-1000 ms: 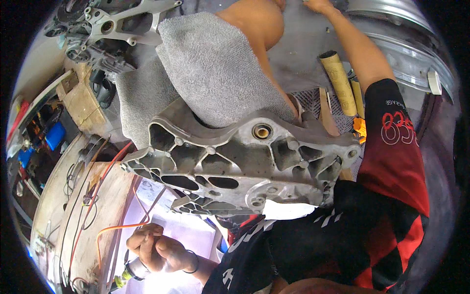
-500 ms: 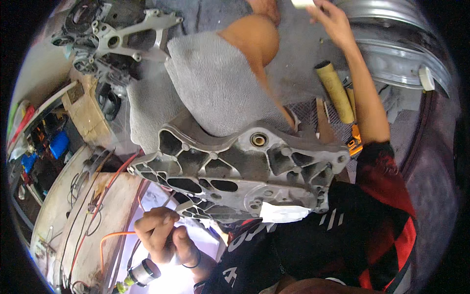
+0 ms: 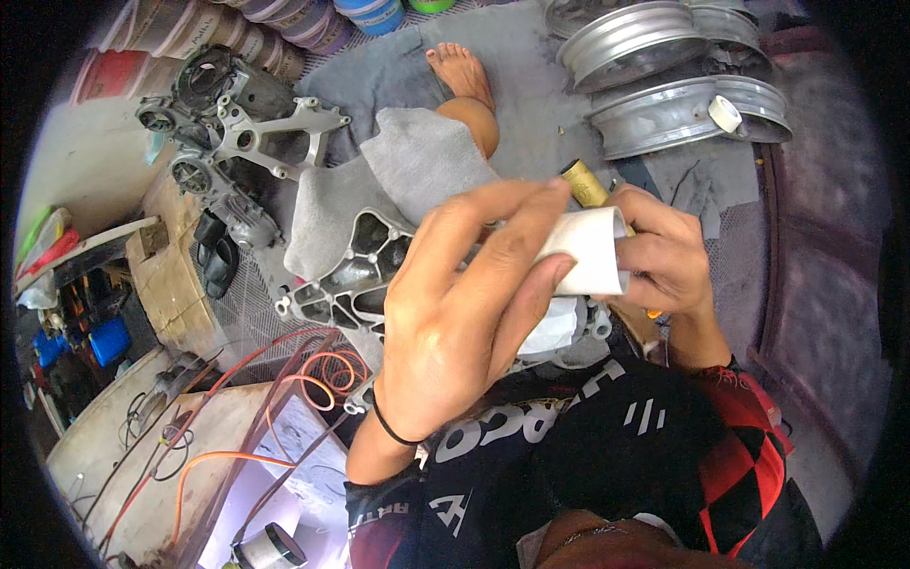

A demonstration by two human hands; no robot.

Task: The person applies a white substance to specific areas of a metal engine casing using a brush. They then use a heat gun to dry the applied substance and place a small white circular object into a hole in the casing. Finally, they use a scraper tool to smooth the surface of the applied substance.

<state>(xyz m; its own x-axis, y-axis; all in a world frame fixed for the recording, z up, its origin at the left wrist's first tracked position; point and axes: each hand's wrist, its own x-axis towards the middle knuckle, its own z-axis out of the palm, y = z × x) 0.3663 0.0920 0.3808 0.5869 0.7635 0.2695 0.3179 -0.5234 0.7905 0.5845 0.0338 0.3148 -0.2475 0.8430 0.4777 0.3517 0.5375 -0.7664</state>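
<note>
- Clearly, both hands meet over the roll, right of the frame's centre; the left hand (image 3: 464,294) has its fingers and thumb closed on the left part of a white roll (image 3: 590,254);
- the right hand (image 3: 668,248) has its fingers curled at the roll's open right end; its fingertips are partly hidden, so I cannot tell how firmly they grip;
- a thin black band (image 3: 391,424) rings the left wrist;
- behind and below the hands, a grey metal casing (image 3: 355,270) with ribbed hollows shows near the middle of the frame; a white patch (image 3: 550,330) lies on it, just below the roll;
- grey textured fabric (image 3: 417,152) shows above the casing; a bare foot (image 3: 460,76) is at the top centre;
- a yellow tube (image 3: 582,182) stands out just above the roll, partly covered by the hands;
- silver wheel rims (image 3: 635,49) fill the upper right; a second, smaller white roll (image 3: 724,115) rests against the lower ones;
- dark machine parts and a silver bracket (image 3: 284,140) occupy the upper left, with tubs (image 3: 370,13) along the top edge;
- dark sandals (image 3: 220,261) lie beside brown cardboard (image 3: 171,284) at left; an orange hose (image 3: 223,457) curves across the lower left
</note>
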